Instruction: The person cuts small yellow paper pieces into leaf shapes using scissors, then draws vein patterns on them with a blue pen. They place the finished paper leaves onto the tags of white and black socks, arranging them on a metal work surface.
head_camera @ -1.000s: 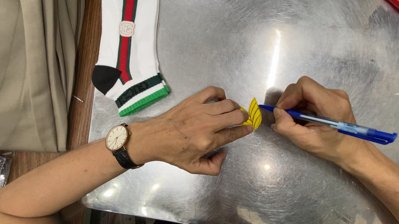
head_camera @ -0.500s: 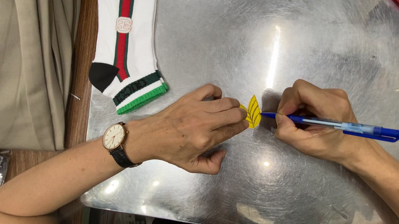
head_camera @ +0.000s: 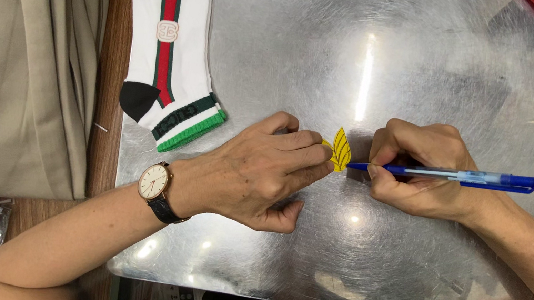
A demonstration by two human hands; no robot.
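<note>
Now left hand (head_camera: 257, 173), wristwatch (head_camera: 154, 183) on wrist, lies flat on steel table (head_camera: 430, 75), fingertips pinching small yellow tag (head_camera: 339, 151) upright. Right hand (head_camera: 421, 168) closed around blue pen (head_camera: 458, 175), tip at tag: marking step; needs tag steady. Farther: white sock (head_camera: 169, 53), beige cloth (head_camera: 21, 67).
</note>
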